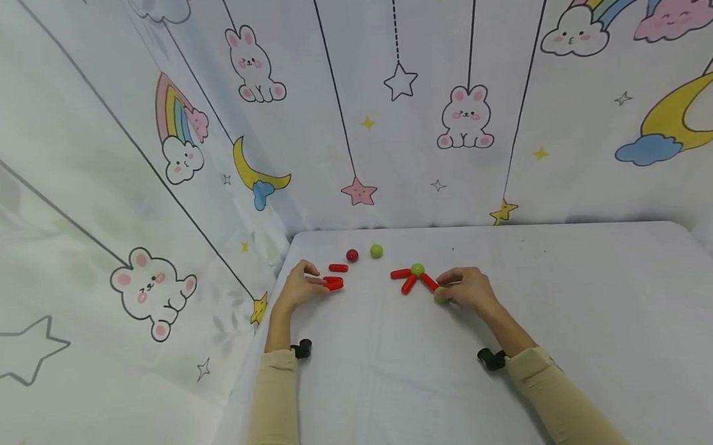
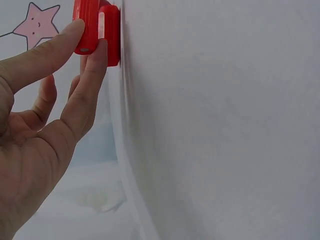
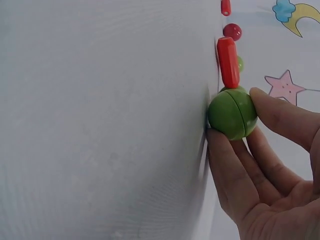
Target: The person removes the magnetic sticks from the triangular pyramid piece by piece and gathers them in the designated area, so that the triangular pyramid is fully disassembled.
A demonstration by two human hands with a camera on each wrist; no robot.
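Note:
My left hand [image 1: 301, 284] pinches a red rod [image 2: 88, 25] between thumb and finger. Right beside it is a second red rod [image 2: 114, 35]; whether the two touch is unclear. On the right, my right hand [image 1: 468, 289] grips a green ball [image 3: 232, 114] by thumb and fingertips, down at the white cloth. That ball sits at the outer end of a red rod [image 1: 429, 282], whose other end meets another green ball [image 1: 417, 269]. Two more red rods, one pointing left [image 1: 400, 273] and one toward me [image 1: 409, 284], spread from this ball.
Toward the table's back edge lie a loose red rod [image 1: 338, 268], a dark red ball [image 1: 352, 255] and a light green ball [image 1: 376, 251]. White cloth covers the table [image 1: 387, 387]. Printed curtains [image 1: 328, 117] hang behind it and along the left side.

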